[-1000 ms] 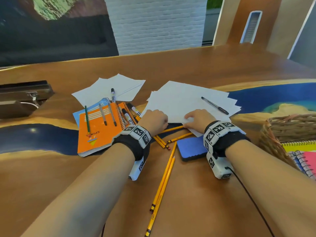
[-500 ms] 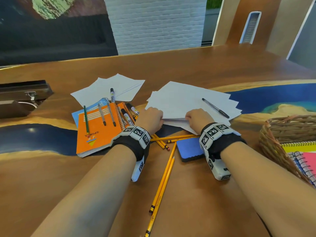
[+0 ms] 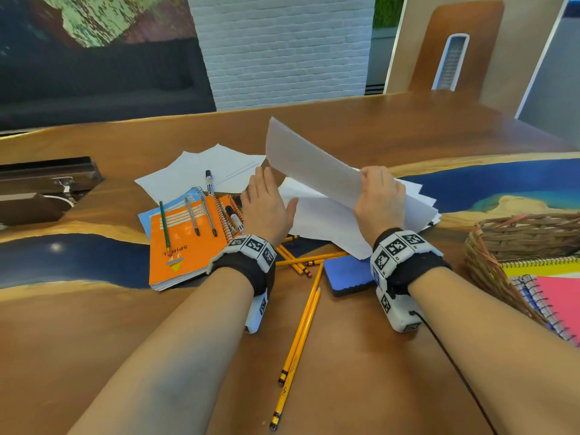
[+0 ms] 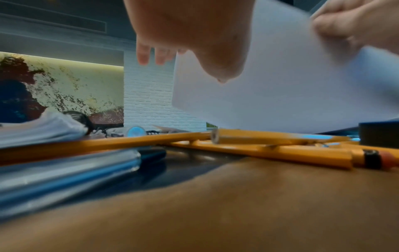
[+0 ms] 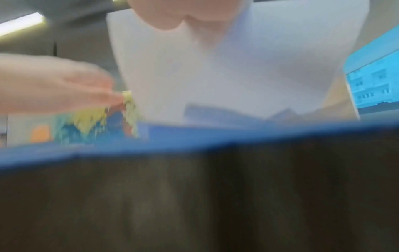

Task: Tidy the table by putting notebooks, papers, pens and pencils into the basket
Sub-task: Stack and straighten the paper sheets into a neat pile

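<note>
My right hand [image 3: 381,199] grips the near edge of a stack of white paper [image 3: 310,166] and tilts it up steeply off the table; the sheets [image 4: 280,81] fill the right of the left wrist view and stand before the right wrist camera as paper [image 5: 215,68]. My left hand [image 3: 266,205] is open, fingers straight, beside the raised sheets' left edge. More loose paper [image 3: 320,221] lies beneath. An orange spiral notebook [image 3: 185,246] with pens [image 3: 208,216] and a green pencil [image 3: 163,226] sits to the left. Yellow pencils [image 3: 299,337] lie between my wrists. The wicker basket [image 3: 521,237] stands at the right.
A blue eraser block [image 3: 348,274] lies under my right wrist. Another pile of white sheets [image 3: 201,174] with a marker [image 3: 208,182] lies behind the notebook. Yellow and pink notebooks [image 3: 558,293] are in the basket. A dark case [image 3: 40,189] sits at far left.
The right hand has lifted the paper stack from lying flat to steeply tilted. The left hand has let go of its edge and opened. The black pen on the sheets is out of sight.
</note>
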`<state>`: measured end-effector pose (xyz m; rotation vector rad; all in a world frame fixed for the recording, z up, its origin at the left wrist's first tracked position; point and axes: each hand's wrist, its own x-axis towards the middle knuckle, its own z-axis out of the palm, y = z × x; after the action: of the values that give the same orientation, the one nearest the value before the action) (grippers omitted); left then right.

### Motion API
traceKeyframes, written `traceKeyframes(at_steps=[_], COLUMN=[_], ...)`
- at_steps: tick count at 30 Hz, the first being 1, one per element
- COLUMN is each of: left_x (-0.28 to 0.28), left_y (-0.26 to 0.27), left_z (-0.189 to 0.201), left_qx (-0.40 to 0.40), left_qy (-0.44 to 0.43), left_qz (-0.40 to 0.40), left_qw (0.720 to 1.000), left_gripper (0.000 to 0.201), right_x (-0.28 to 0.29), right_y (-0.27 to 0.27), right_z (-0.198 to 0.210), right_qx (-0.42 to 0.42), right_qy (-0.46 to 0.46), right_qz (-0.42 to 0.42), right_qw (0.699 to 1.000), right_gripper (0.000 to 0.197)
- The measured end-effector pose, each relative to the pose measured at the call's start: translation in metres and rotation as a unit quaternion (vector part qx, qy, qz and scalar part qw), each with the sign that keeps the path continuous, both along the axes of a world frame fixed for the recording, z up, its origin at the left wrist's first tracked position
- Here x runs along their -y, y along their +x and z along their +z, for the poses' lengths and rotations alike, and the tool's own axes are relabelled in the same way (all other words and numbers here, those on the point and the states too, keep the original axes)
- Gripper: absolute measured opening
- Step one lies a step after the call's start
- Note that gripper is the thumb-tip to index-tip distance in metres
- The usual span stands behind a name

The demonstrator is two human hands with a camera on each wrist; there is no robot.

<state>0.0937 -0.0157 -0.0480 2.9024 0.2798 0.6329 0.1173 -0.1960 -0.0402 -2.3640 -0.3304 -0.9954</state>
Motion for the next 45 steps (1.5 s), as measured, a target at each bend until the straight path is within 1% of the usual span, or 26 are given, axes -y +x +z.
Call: traceKeyframes(at_steps=[3, 4, 6, 7, 8, 9, 10, 11, 12, 13, 15, 17, 18, 20, 21, 23, 26, 30, 32, 34, 35, 36, 38, 40, 42, 45], left_x=[-0.018, -0.027, -0.038, -0.04, -0.04, -0.039, -0.039, -0.038, -0.037, -0.036, -0.036, -0.038, -0.041, -0.05, -0.055, -0.061, -0.066, -0.076, -0.083, -0.088, -0.09, -0.092, -0.094, -0.092, -0.089, -0.087], left_y=[0.0, 0.001, -0.006, -0.01, -0.016, -0.021, -0.025, -0.03, -0.033, -0.037, -0.044, -0.051, -0.055, -0.06, -0.064, -0.071, -0.082, -0.098, -0.104, -0.112, -0.115, -0.118, -0.122, -0.124, -0.125, -0.123], left_z=[-0.005, -0.008, -0.003, 0.005, 0.015, 0.028, 0.041, 0.055, 0.068, 0.081, 0.103, 0.118, 0.122, 0.119, 0.116, 0.109, 0.107, 0.112, 0.109, 0.1, 0.093, 0.086, 0.077, 0.083, 0.1, 0.122], left_qx=[-0.029, -0.045, -0.05, -0.04, -0.028, -0.012, -0.001, 0.015, 0.028, 0.039, 0.044, 0.044, 0.045, 0.047, 0.047, 0.04, 0.024, 0.014, 0.023, 0.028, 0.026, 0.019, 0.009, 0.02, 0.047, 0.066], left_qy=[-0.062, -0.108, -0.235, -0.303, -0.376, -0.462, -0.54, -0.595, -0.621, -0.63, -0.616, -0.598, -0.593, -0.597, -0.603, -0.618, -0.626, -0.611, -0.606, -0.603, -0.603, -0.604, -0.604, -0.592, -0.577, -0.593], left_qz=[-0.04, -0.063, -0.101, -0.112, -0.122, -0.135, -0.145, -0.158, -0.172, -0.192, -0.22, -0.232, -0.235, -0.233, -0.23, -0.231, -0.25, -0.262, -0.249, -0.227, -0.216, -0.207, -0.196, -0.192, -0.2, -0.213], left_qw=[0.997, 0.991, 0.965, 0.945, 0.918, 0.876, 0.829, 0.788, 0.764, 0.751, 0.755, 0.766, 0.769, 0.766, 0.762, 0.75, 0.738, 0.747, 0.755, 0.764, 0.767, 0.769, 0.772, 0.783, 0.791, 0.773], left_gripper=[0.069, 0.071, 0.078, 0.075, 0.062, 0.046, 0.036, 0.031, 0.027, 0.022, 0.018, 0.023, 0.027, 0.037, 0.041, 0.048, 0.051, 0.057, 0.06, 0.061, 0.062, 0.063, 0.064, 0.062, 0.055, 0.05], right_x=[0.01, 0.013, 0.017, 0.018, 0.018, 0.017, 0.014, 0.011, 0.009, 0.006, 0.005, 0.005, 0.006, 0.004, 0.002, -0.004, -0.015, -0.03, -0.035, -0.039, -0.04, -0.04, -0.042, -0.043, -0.044, -0.045], right_y=[-0.011, -0.017, -0.026, -0.03, -0.033, -0.036, -0.038, -0.039, -0.041, -0.043, -0.047, -0.052, -0.055, -0.063, -0.066, -0.072, -0.078, -0.08, -0.081, -0.086, -0.089, -0.091, -0.094, -0.094, -0.092, -0.088], right_z=[0.014, 0.021, 0.037, 0.044, 0.051, 0.057, 0.062, 0.066, 0.069, 0.071, 0.074, 0.074, 0.074, 0.077, 0.079, 0.082, 0.089, 0.098, 0.092, 0.08, 0.072, 0.064, 0.054, 0.057, 0.068, 0.084], right_qx=[0.086, 0.105, 0.139, 0.153, 0.163, 0.165, 0.161, 0.152, 0.141, 0.125, 0.064, -0.014, -0.046, -0.089, -0.105, -0.121, -0.121, -0.149, -0.19, -0.271, -0.315, -0.35, -0.381, -0.373, -0.347, -0.309], right_qy=[0.047, 0.061, 0.1, 0.124, 0.149, 0.175, 0.2, 0.224, 0.244, 0.264, 0.301, 0.336, 0.363, 0.42, 0.432, 0.428, 0.415, 0.444, 0.457, 0.455, 0.438, 0.409, 0.348, 0.335, 0.348, 0.363], right_qz=[0.027, 0.039, 0.069, 0.082, 0.088, 0.092, 0.098, 0.104, 0.11, 0.113, 0.119, 0.152, 0.184, 0.25, 0.279, 0.32, 0.34, 0.367, 0.37, 0.37, 0.369, 0.362, 0.342, 0.337, 0.342, 0.351], right_qw=[0.995, 0.992, 0.983, 0.977, 0.971, 0.966, 0.961, 0.957, 0.953, 0.95, 0.944, 0.929, 0.912, 0.868, 0.851, 0.836, 0.835, 0.804, 0.786, 0.763, 0.757, 0.761, 0.786, 0.797, 0.801, 0.806], right_gripper=[0.017, 0.02, 0.024, 0.026, 0.027, 0.028, 0.028, 0.028, 0.027, 0.026, 0.025, 0.016, 0.009, 0.011, 0.013, 0.018, 0.024, 0.024, 0.022, 0.019, 0.019, 0.022, 0.032, 0.033, 0.028, 0.025])
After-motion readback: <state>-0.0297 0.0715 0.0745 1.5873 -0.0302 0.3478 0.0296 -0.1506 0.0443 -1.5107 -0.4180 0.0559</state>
